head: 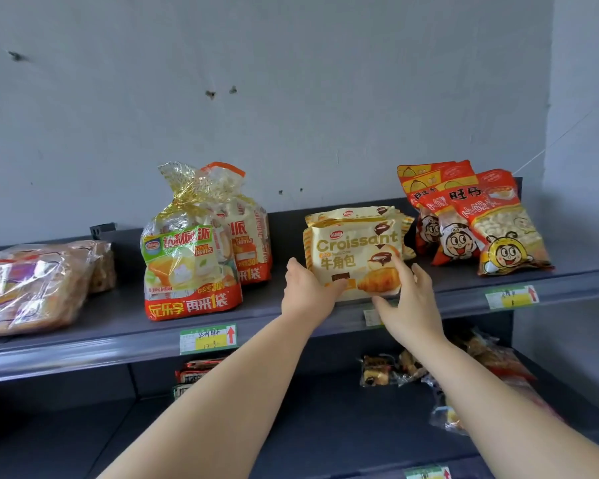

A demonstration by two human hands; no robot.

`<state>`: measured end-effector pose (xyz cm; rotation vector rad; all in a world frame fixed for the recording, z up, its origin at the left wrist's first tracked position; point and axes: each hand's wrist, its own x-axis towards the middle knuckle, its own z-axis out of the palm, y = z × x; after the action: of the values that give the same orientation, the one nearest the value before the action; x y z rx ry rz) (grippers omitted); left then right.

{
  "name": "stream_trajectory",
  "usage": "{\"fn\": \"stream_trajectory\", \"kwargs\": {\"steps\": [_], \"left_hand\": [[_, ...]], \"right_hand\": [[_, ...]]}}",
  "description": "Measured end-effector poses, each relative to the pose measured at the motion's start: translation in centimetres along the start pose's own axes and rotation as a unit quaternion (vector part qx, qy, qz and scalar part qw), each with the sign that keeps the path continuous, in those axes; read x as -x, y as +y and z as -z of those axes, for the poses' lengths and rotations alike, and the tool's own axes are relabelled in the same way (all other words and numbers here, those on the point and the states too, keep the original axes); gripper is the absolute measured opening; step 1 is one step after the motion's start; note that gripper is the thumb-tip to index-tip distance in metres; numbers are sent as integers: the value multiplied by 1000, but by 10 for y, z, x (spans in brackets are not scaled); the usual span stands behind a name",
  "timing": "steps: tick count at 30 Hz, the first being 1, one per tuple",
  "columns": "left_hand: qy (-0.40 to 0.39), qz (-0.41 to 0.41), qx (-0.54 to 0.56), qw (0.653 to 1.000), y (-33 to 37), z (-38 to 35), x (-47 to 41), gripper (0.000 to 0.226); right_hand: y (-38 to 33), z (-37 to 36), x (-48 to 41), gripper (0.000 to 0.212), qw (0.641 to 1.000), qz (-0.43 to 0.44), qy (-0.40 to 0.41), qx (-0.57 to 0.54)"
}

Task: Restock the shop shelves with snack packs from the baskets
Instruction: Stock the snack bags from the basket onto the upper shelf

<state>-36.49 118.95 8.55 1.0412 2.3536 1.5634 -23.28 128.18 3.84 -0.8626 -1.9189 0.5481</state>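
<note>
Both hands are reaching to the croissant pack (353, 250), which is standing upright at the front of the upper shelf (118, 326), leaning against more packs of the same kind behind it. The left hand (306, 292) is pinching the pack's lower left corner, its thumb lying across the front and its fingers hidden behind. The right hand (408, 305) is lying spread and nearly straight against the pack's lower right, the forefinger pressing on the front and the thumb reaching under the bottom edge. Cake bags (191, 257) are standing to the left of the pack, red packs (481, 229) are leaning near it on the right, and bread packs (32, 285) are lying at the far left. Other snacks are lying on the lower shelf (325, 426).
</note>
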Motion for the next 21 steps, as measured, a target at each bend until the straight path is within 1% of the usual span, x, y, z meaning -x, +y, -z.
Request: {"fn": "stream_trajectory", "kwargs": {"steps": [3, 7, 10, 13, 15, 17, 19, 21], "left_hand": [[-5, -11, -15, 1000, 0, 5, 11, 101], [-6, -56, -86, 995, -8, 18, 26, 72], [-20, -99, -137, 985, -20, 33, 35, 52], [-47, -123, -172, 976, -34, 53, 47, 44], [-67, -117, -180, 975, -46, 67, 58, 37], [-78, -100, -199, 972, -57, 82, 70, 37], [-96, -73, -215, 969, -68, 97, 81, 43], [-114, -45, -214, 969, -77, 112, 91, 51]], "right_hand": [[-11, 3, 15, 72, 999, -21, -15, 37], [-27, 2, 40, 52, 994, -9, -51, 95], [-37, -1, 63, 49, 986, -7, -88, 145], [-46, -5, 86, 46, 974, -10, -113, 195], [-53, -8, 100, 45, 971, -20, -128, 202], [-63, -12, 113, 45, 963, -25, -154, 222], [-76, -17, 123, 46, 951, -17, -184, 247], [-90, -23, 131, 46, 947, -3, -204, 249]]}}
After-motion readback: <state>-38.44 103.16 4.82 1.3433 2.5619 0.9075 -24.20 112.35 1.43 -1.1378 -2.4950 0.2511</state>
